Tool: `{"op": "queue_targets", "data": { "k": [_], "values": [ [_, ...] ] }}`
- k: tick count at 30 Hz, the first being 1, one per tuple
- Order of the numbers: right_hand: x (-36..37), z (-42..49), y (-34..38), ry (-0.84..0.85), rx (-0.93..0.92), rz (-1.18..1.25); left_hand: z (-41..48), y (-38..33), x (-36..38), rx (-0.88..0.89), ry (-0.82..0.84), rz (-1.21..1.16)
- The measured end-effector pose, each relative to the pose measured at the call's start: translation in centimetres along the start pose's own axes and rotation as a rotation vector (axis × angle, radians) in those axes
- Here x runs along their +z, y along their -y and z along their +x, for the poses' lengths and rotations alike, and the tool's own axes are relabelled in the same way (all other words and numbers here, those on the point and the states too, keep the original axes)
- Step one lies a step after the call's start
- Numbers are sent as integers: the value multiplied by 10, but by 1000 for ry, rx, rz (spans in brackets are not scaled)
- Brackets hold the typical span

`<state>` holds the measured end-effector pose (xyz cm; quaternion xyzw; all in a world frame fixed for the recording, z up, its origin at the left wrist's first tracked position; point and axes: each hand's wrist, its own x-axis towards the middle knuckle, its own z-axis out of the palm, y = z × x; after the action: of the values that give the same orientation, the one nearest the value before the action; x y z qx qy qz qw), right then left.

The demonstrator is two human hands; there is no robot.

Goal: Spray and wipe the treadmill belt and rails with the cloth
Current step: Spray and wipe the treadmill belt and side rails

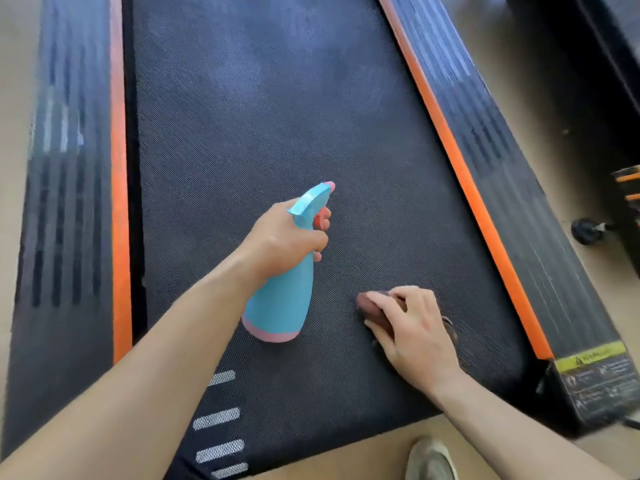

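Left hand (284, 237) gripping bottle (280, 306), right hand (415, 327) holding cloth (372, 304), shoe (431, 459) by belt (277, 116)

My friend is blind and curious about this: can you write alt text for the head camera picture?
Seen from above, a person's left hand grips a blue spray bottle aimed up a black treadmill belt, while the right hand holds a bunched brown cloth down on the belt. Orange-edged black rails run along both sides.

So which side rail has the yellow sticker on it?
The right rail, beside the right hand holding the cloth: a yellow warning label sits at its near end. The left rail shows none.
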<state>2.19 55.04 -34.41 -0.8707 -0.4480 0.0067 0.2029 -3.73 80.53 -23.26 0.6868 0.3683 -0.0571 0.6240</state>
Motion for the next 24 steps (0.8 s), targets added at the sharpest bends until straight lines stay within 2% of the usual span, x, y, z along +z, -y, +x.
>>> {"op": "queue_targets", "data": {
  "k": [7,10,13,18,24],
  "values": [
    [9,30,-11,-25,-40,-2,-7,5,13,-31,34,42],
    [18,68,-21,-33,17,-30,-2,4,22,-21,46,114],
    [25,97,-24,-55,82,-18,-3,1,28,-3,-37,90],
    [24,97,-26,-37,53,18,-28,2,33,-1,-212,2],
    [26,96,-27,-47,26,51,-75,18,32,-35,-322,-84]
  ]
}}
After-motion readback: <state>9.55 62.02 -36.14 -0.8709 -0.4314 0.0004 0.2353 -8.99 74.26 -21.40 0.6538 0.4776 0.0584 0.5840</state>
